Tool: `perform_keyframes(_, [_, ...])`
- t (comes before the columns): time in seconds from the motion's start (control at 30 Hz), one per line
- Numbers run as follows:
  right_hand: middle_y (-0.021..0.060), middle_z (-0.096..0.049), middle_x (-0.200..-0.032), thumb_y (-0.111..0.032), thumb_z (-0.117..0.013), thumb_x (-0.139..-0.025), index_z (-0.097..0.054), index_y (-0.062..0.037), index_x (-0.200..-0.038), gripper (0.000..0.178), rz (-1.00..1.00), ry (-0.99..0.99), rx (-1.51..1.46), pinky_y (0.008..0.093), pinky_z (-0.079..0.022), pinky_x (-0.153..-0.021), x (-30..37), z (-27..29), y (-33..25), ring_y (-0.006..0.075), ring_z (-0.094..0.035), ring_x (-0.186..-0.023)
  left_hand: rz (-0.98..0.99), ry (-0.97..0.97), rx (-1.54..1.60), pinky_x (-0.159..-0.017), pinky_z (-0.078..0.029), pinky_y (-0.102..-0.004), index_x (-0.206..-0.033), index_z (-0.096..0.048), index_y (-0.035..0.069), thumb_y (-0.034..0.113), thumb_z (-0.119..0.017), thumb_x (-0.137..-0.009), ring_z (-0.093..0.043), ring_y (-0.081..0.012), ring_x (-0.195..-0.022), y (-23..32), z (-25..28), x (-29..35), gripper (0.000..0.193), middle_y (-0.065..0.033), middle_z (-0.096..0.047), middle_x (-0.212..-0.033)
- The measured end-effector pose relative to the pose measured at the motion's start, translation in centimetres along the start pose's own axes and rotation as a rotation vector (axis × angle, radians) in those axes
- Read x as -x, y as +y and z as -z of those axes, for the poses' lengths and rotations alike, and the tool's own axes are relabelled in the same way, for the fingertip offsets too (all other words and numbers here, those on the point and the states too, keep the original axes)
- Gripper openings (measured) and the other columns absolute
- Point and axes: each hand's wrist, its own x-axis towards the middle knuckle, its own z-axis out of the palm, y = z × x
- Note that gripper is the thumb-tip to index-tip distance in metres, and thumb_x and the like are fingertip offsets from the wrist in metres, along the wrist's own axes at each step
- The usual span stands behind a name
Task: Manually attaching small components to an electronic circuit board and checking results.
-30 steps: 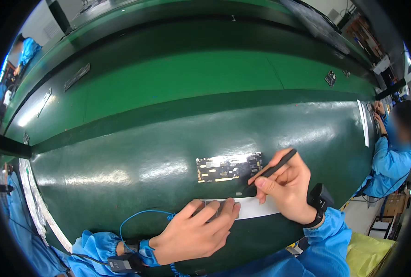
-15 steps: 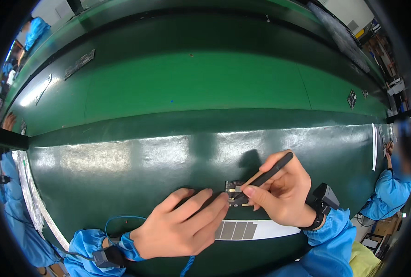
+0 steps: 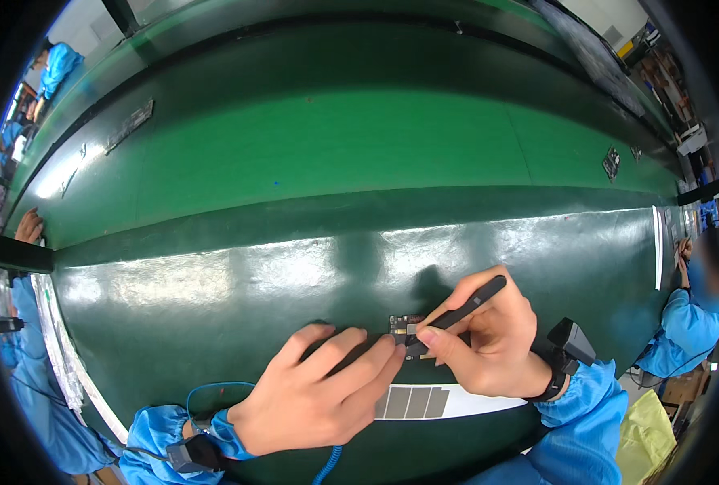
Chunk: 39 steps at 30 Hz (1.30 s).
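A small dark circuit board [image 3: 402,323] lies flat on the green mat, slightly right of the middle. Between the thumb and fingers of my right hand [image 3: 493,339] is a pair of black tweezers [image 3: 477,301], slanted down with the tips at the board. One tweezer arm looks tan. From the left, my left hand [image 3: 319,388] reaches over with fingers spread; two fingertips touch the board's left edge, and its thumb is hidden. Just below the board, a white strip with grey rectangles [image 3: 416,402] runs partly behind my hands.
A blue coiled cord [image 3: 327,466] hangs near my left wrist. Boards lie on the raised green shelf, at left [image 3: 129,127] and right [image 3: 611,163]. White strips [image 3: 658,246] lie at the mat's right edge. Co-workers in blue sit at the right [image 3: 683,331] and far left [image 3: 56,69].
The whole view has shifted slightly. My right hand and the tweezers stay over the board, and the left fingertips remain at its edge.
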Motion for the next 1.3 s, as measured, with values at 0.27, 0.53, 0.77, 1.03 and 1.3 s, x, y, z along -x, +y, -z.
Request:
perform_keyframes(0.27, [0.023, -0.07, -0.091, 0.013, -0.074, -0.082, -0.044, 0.0044, -0.11, 0.041, 0.419, 0.186, 0.227, 0.0294, -0.061, -0.066, 2.9, 1.4, -1.3, 0.0217, -0.073, -0.081, -0.038, -0.052, 0.011, -0.096, -0.046, -0.0476, -0.118, -0.068, 0.003, 0.019, -0.071, -0.073, -0.058, -0.0271, -0.106, 0.5, 0.3, -0.7, 0.048, -0.0068, -0.062, -0.122])
perform_keyframes(0.53, [0.0189, -0.072, -0.099, 0.012, -0.072, -0.087, -0.048, 0.0027, -0.112, 0.035, -0.067, 0.208, -0.136, 0.0291, -0.064, -0.071, 9.4, 2.0, 0.0, 0.0201, -0.074, -0.09, -0.139, -0.116, -0.066, -0.091, -0.045, -0.0394, -0.124, -0.068, 0.005, 0.032, -0.073, -0.078, -0.056, -0.0218, -0.105, 6.3, -0.9, 0.0, 0.053, -0.0065, -0.061, -0.122])
perform_keyframes(0.77, [0.0185, -0.072, -0.102, 0.012, -0.071, -0.088, -0.049, 0.003, -0.111, 0.032, -0.043, 0.2, -0.136, 0.0294, -0.064, -0.073, 8.9, 1.5, 1.1, 0.0198, -0.073, -0.093, -0.11, -0.101, -0.029, -0.089, -0.043, -0.0378, -0.123, -0.07, 0.007, 0.033, -0.074, -0.078, -0.055, -0.019, -0.104, 6.0, -1.9, 0.5, 0.052, -0.0023, -0.06, -0.119])
perform_keyframes(1.03, [0.0194, -0.072, -0.094, 0.012, -0.068, -0.09, -0.045, 0.0015, -0.111, 0.033, -0.156, 0.238, -0.206, 0.0261, -0.059, -0.056, 7.6, 2.4, -1.0, 0.0163, -0.073, -0.075, -0.147, -0.065, -0.051, -0.089, -0.042, -0.0366, -0.124, -0.07, 0.01, 0.033, -0.075, -0.077, -0.055, -0.0178, -0.103, 5.7, -2.0, 0.2, 0.052, 0.0013, -0.06, -0.119])
perform_keyframes(1.3, [0.0078, -0.066, -0.079, 0.009, -0.069, -0.09, -0.045, 0.0011, -0.123, 0.042, -0.184, 0.036, -0.187, 0.0223, -0.051, -0.052, -1.8, 1.1, -2.3, 0.0099, -0.066, -0.063, -0.069, 0.062, -0.044, -0.085, -0.046, -0.0373, -0.115, -0.072, 0.007, 0.024, -0.074, -0.074, -0.061, -0.0208, -0.101, 3.7, -0.8, 0.0, 0.044, -0.0026, -0.066, -0.116])
